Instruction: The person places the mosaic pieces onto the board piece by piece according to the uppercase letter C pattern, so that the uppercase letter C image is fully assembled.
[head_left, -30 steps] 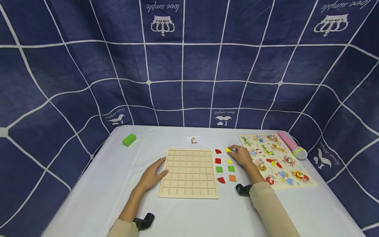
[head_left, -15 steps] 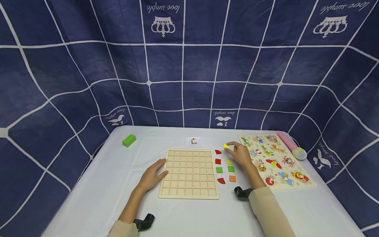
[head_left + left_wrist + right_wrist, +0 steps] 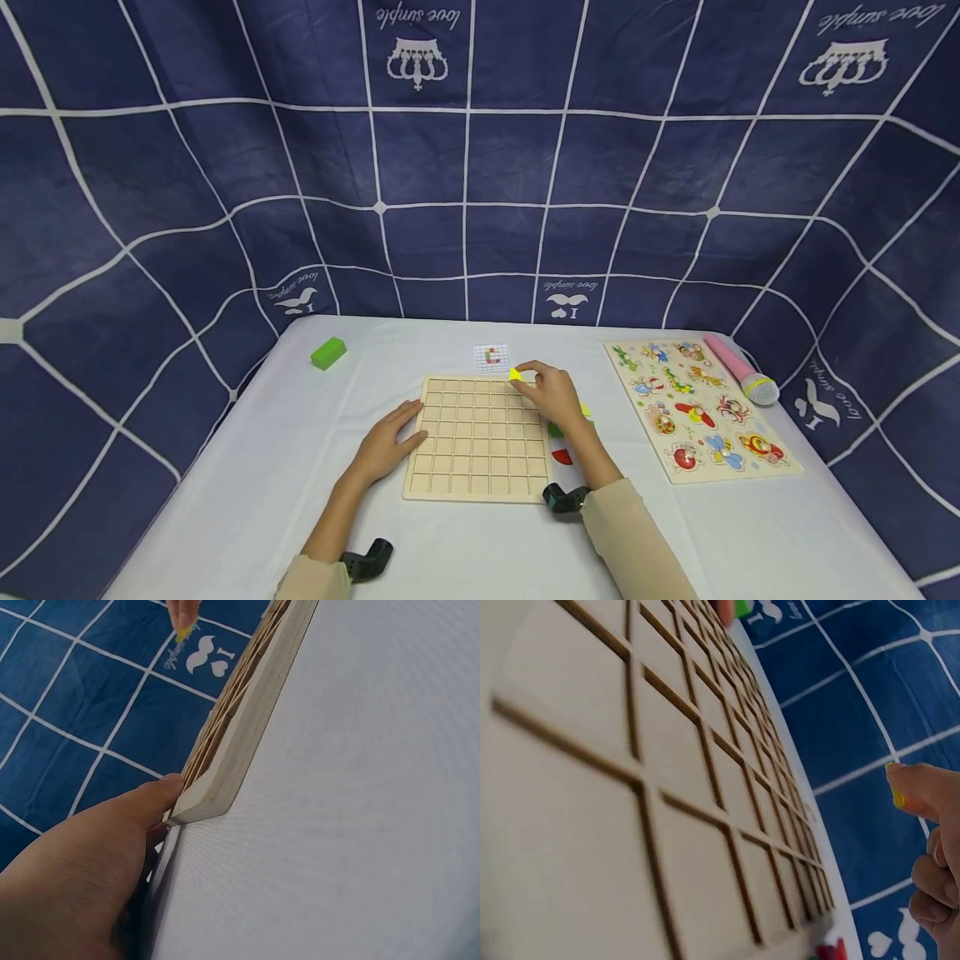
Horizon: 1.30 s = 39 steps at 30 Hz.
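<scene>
One yellow piece [image 3: 515,375] is pinched by the right hand [image 3: 553,397], near the far edge of the grid board [image 3: 480,442] | left hand [image 3: 384,444], loosely spread, touches the board's left edge | the pattern card [image 3: 492,358] lies just beyond the board

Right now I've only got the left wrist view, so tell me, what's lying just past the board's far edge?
Observer: A small grid card with a coloured design.
Operator: Anything loose along the right side?
Observer: Yes, among others, a red piece lies beside the board, toward its near end.
Operator: And the grip at the top of my picture?
Observer: The right hand pinches the yellow piece with its lower fingers curled in.
</scene>
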Available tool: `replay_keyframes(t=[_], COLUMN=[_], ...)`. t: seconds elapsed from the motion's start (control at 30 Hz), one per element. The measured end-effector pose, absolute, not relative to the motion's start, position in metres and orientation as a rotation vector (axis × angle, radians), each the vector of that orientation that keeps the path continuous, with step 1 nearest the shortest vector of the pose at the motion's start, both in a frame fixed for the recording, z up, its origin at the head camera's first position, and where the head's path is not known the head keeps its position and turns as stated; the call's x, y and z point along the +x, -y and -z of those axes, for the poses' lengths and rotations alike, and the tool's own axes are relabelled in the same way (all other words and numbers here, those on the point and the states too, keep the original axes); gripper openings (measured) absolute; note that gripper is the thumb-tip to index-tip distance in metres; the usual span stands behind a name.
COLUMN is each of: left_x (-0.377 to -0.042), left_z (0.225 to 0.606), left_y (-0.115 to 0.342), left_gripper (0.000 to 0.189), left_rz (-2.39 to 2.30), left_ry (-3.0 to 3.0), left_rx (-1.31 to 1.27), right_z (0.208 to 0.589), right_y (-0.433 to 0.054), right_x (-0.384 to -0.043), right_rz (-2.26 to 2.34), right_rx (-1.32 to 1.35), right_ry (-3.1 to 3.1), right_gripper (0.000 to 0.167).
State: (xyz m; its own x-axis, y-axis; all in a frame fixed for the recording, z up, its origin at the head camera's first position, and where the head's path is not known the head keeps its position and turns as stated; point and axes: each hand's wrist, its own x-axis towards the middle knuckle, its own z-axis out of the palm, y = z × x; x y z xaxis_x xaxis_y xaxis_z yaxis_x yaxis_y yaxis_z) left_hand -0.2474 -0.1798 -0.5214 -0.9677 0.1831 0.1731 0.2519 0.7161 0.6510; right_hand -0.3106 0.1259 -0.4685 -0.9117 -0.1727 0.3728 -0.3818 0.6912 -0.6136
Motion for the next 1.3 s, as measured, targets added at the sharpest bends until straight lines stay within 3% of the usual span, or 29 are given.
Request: replay_keyframes(t=[0.6, 1.0, 1.3], left_x=[-0.249, -0.247, -0.246], left_z=[0.524, 0.524, 0.521], left_y=[0.181, 0.180, 0.179], left_gripper=[0.056, 0.055, 0.056], left_rz=[1.091, 1.107, 1.087], left_ry=[2.800, 2.806, 2.807], left_rx=[-0.386, -0.365, -0.369], right_z=[0.503, 0.495, 0.476], right_y=[-0.100, -0.105, -0.148], right_x=[-0.309, -0.302, -0.295], right_rz=[-0.954, -1.018, -1.019], right_rx=[0.508, 0.438, 0.421], right_ry=[2.708, 2.734, 2.720], right_gripper=[0.023, 0.031, 0.043])
